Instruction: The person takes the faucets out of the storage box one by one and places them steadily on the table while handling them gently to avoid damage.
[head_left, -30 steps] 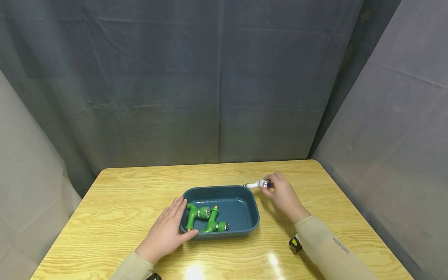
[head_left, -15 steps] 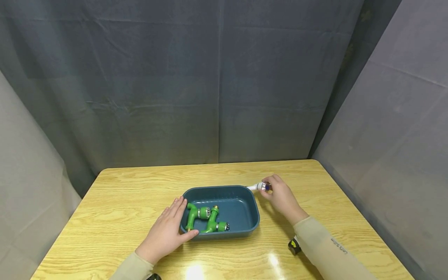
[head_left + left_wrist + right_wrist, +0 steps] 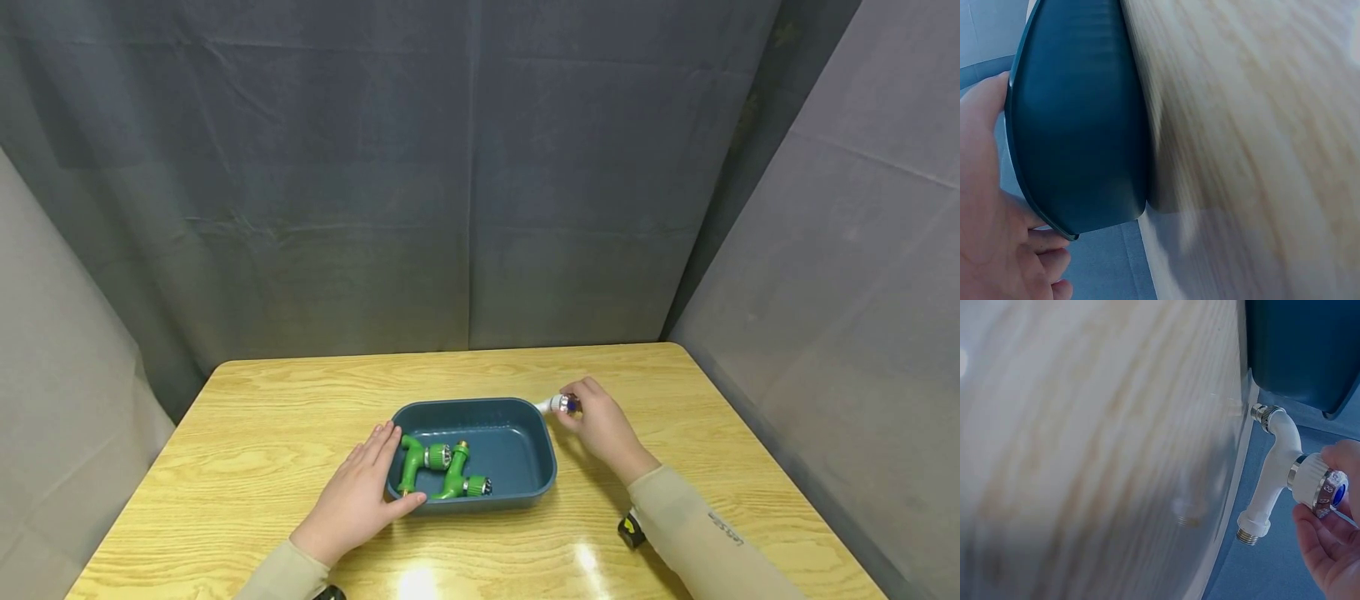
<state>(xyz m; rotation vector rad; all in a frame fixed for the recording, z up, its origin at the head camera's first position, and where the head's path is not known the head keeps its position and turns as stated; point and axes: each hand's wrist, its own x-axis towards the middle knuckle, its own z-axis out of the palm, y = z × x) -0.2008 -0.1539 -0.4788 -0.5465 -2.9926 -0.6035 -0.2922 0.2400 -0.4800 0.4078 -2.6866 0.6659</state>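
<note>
My right hand (image 3: pixel 603 427) pinches a white tap (image 3: pixel 1277 464) by its knob, which has a silver ring and a blue centre. Threaded metal ends show at both ends of its body in the right wrist view. In the head view the tap overlaps the back right corner of a dark blue plastic bin (image 3: pixel 517 454). My left hand (image 3: pixel 354 500) rests on the bin's front left corner, fingers straight along the left rim and thumb on the front rim. Inside, on the left, lie two green taps: one green tap (image 3: pixel 415 464) and another green tap (image 3: pixel 456 477) beside it.
The bin stands on a wood-grain table (image 3: pixel 285 433) with rounded back corners. A grey curtain (image 3: pixel 337 208) hangs behind the table, and pale cloth sides (image 3: pixel 840 317) flank it.
My right hand has lowered slightly toward me with the white tap, whose far end has passed from sight behind the bin's corner in the head view. The left hand has stayed put.
</note>
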